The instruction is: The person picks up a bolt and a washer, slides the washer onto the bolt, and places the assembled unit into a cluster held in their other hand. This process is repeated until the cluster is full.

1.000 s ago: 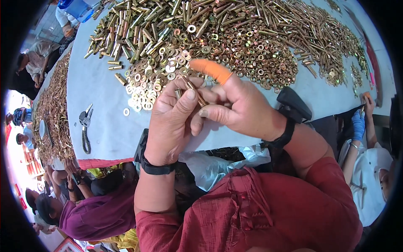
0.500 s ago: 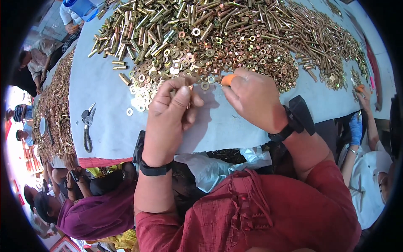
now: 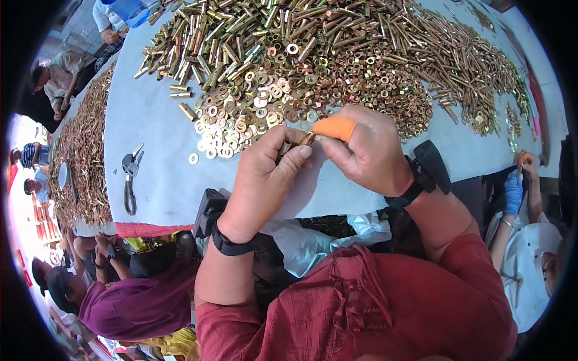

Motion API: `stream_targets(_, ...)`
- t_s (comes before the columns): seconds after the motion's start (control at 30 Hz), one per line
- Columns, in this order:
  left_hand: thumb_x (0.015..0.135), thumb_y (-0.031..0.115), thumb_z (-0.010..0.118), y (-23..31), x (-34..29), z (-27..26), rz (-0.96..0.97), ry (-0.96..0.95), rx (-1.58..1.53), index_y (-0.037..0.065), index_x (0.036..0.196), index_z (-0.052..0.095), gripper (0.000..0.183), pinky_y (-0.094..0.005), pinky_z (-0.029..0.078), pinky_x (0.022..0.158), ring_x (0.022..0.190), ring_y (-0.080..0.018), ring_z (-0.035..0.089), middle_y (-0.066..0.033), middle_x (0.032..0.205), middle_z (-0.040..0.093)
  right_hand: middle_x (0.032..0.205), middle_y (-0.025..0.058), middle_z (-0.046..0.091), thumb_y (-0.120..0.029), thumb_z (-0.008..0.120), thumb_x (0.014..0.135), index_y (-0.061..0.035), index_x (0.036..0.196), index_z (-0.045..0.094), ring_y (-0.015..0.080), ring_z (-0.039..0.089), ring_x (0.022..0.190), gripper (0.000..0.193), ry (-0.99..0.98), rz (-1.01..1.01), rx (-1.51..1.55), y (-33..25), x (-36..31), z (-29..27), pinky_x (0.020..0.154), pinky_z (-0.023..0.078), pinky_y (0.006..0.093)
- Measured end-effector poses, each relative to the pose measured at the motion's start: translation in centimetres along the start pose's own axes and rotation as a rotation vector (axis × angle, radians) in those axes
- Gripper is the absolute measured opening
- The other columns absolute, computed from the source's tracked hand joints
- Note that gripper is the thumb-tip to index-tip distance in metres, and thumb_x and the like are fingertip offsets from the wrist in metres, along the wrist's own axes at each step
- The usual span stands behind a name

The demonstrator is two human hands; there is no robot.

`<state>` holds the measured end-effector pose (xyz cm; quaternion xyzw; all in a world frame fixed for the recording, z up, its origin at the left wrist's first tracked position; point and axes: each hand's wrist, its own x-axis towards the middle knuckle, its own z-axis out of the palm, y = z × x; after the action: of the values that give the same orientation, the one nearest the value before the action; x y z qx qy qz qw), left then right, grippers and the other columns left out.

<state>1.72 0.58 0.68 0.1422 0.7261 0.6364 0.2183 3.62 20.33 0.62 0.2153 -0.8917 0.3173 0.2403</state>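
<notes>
My left hand (image 3: 259,174) is closed around a brass-coloured metal sleeve (image 3: 286,146), held over the near part of the table. Another small brass-coloured piece (image 3: 308,138) shows at its thumb tip, between the two hands. My right hand (image 3: 367,144), an orange finger cot (image 3: 335,127) on its index finger, pinches right beside that piece. Whatever lies inside the pinch is hidden by the fingers. Just beyond my hands spread a pile of flat washers (image 3: 241,111) and a heap of nuts (image 3: 385,90).
Metal sleeves (image 3: 211,45) and long bolts (image 3: 463,66) are heaped farther back. Pliers (image 3: 130,171) and one loose washer (image 3: 193,159) lie on the pale table cover (image 3: 168,192). A co-worker's blue-gloved hand (image 3: 513,192) is at the right; other people sit at the left.
My left hand has moved right and turned inward, bringing its sleeve up to my right hand's fingertips. My hands were apart before and now meet. The view has shifted slightly.
</notes>
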Motion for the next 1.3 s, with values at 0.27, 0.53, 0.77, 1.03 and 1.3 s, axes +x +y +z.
stream_targets(0.27,0.098,0.016,0.059,-0.1,0.1,-0.3,-0.015,-0.019,-0.074,0.006,0.102,0.059,0.011,-0.0167,0.035,0.051,0.058,-0.0012,0.044,0.0025,0.078,0.062,0.085,0.0042,0.065,-0.012,0.079,0.070,-0.0081,0.091,0.069,0.0245,0.064,0.072,0.023,0.046,-0.063,0.012,0.3,0.0,0.4,0.061,0.052,0.0356)
stream_targets(0.53,0.096,0.009,0.061,0.0,-0.2,-0.3,-0.090,0.002,-0.115,0.003,0.099,0.061,0.007,-0.0211,0.041,0.060,0.067,-0.0043,0.045,0.0026,0.075,0.056,0.094,0.0085,0.065,-0.009,0.073,0.077,-0.0092,0.104,0.067,0.0286,0.065,0.080,0.027,-0.080,0.068,0.178,-0.6,0.4,-0.3,0.068,0.053,0.0356)
stream_targets(0.77,0.097,0.010,0.060,-0.6,-0.1,-1.2,0.028,0.112,-0.031,0.003,0.103,0.061,0.009,-0.0187,0.036,0.055,0.062,-0.0027,0.042,0.0032,0.077,0.057,0.092,0.0102,0.063,-0.011,0.068,0.083,-0.0093,0.109,0.065,0.0301,0.063,0.082,0.026,-0.093,0.215,0.120,0.7,1.4,-2.0,0.071,0.052,0.0381)
stream_targets(1.03,0.096,0.007,0.061,0.0,0.4,-1.9,-0.030,0.098,0.013,0.003,0.099,0.060,0.005,-0.0203,0.039,0.057,0.065,-0.0040,0.047,0.0031,0.076,0.057,0.083,0.0079,0.058,-0.013,0.062,0.086,-0.0053,0.090,0.063,0.0274,0.061,0.080,0.009,-0.238,0.057,-0.301,1.2,0.7,0.4,0.066,0.052,0.0385)
stream_targets(1.3,0.092,0.014,0.060,-2.2,1.0,-1.8,0.359,0.085,0.199,0.003,0.099,0.061,0.013,-0.0338,0.049,0.075,0.081,-0.0219,0.061,-0.0109,0.086,0.061,0.091,0.0139,0.057,-0.011,0.063,0.082,-0.0020,0.100,0.063,0.0334,0.058,0.087,0.020,-0.322,0.019,-0.277,-0.4,0.6,-0.7,0.075,0.049,0.0431)
